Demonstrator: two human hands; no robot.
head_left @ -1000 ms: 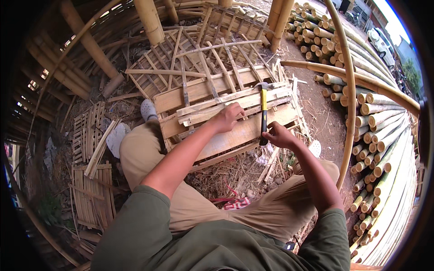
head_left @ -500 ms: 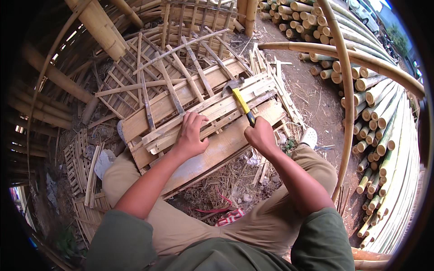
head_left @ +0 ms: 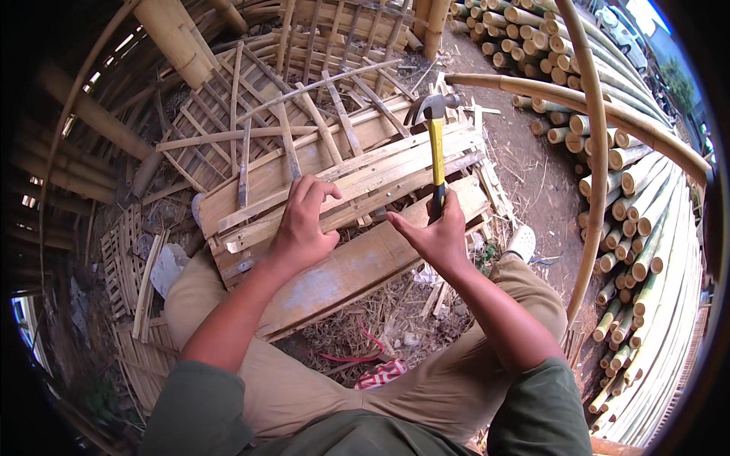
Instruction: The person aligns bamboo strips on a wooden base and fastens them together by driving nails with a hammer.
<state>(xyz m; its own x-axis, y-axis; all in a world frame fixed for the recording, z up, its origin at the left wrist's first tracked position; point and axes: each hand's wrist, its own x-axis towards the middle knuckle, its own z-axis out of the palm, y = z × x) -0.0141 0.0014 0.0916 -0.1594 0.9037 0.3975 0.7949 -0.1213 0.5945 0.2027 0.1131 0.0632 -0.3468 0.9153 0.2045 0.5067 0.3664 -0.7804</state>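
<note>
In my right hand is a claw hammer with a yellow and black handle. Its metal head points up and away from me, raised above the right end of the wooden slats. The right thumb sticks out to the left of the handle. My left hand rests on the left part of these slats, fingers bent loosely and thumb apart. Small nail heads dot the slats, which lie across a wider plank in front of me. Whatever lies beneath the left palm is hidden.
Crossed lattice strips spread beyond the slats. Stacked bamboo poles fill the right side, with a curved bamboo rail nearer. Straw and scraps litter the ground between my legs. A slatted panel lies at left.
The hammer has risen and swung right, its handle now nearly upright. My right thumb has come away from the handle. My left hand has shifted slightly left and stays on the slats.
</note>
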